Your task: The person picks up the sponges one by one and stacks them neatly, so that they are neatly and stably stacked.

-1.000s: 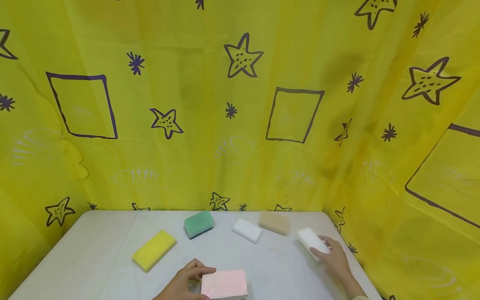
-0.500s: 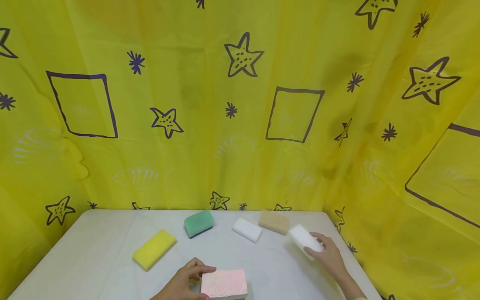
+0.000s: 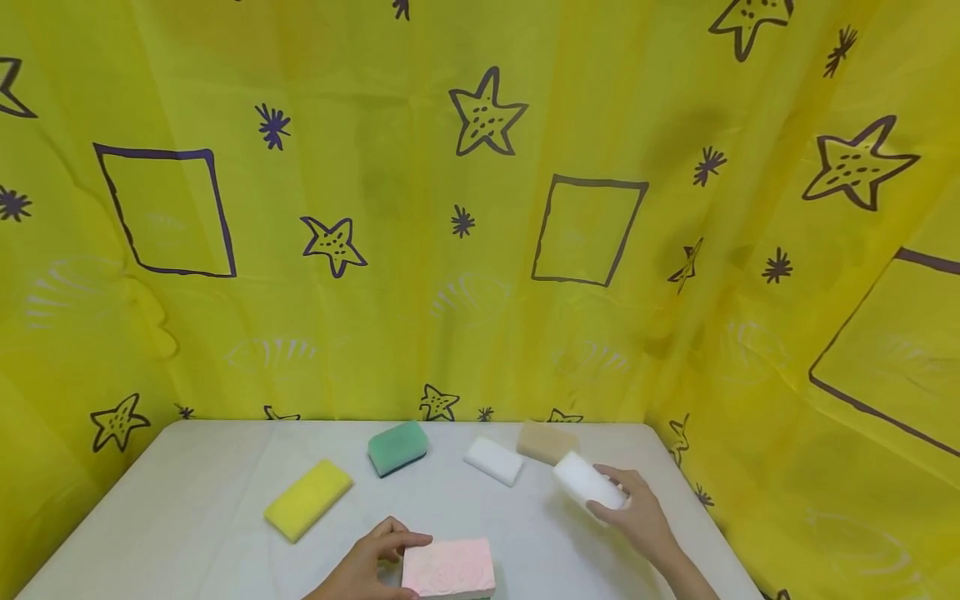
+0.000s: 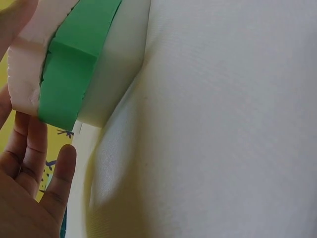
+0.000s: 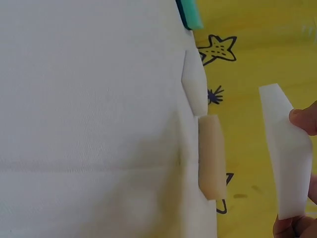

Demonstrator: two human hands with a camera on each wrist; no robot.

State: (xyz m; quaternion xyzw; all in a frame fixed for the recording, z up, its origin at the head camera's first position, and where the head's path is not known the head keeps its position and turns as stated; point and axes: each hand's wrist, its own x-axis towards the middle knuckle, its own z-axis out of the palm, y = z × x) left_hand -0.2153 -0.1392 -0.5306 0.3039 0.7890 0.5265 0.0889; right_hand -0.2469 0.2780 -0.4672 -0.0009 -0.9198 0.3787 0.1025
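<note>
In the head view my left hand [image 3: 367,562] grips the near-front pink block [image 3: 448,568] by its left side, thumb in front and fingers behind. Its top is embossed with a pattern. From the left wrist the block shows as layers: pink, then a green layer [image 4: 72,74], then a white layer [image 4: 111,64] against the cloth. My right hand [image 3: 641,517] pinches a white sponge [image 3: 588,481] between thumb and fingers, tilted above the table with its shadow below. A tan sponge [image 3: 543,442] lies just behind it, partly overlapped in the head view.
On the white-covered table [image 3: 187,500] lie a yellow sponge [image 3: 308,501] at left, a green sponge [image 3: 397,447] with a dark underside at back, and a smaller white sponge [image 3: 494,461] beside the tan one. A yellow curtain [image 3: 390,333] with starfish drawings hangs behind and at the sides.
My right hand has carried the white sponge leftward and up from the right side of the table, toward the tan sponge. My left hand and the pink block stay in place.
</note>
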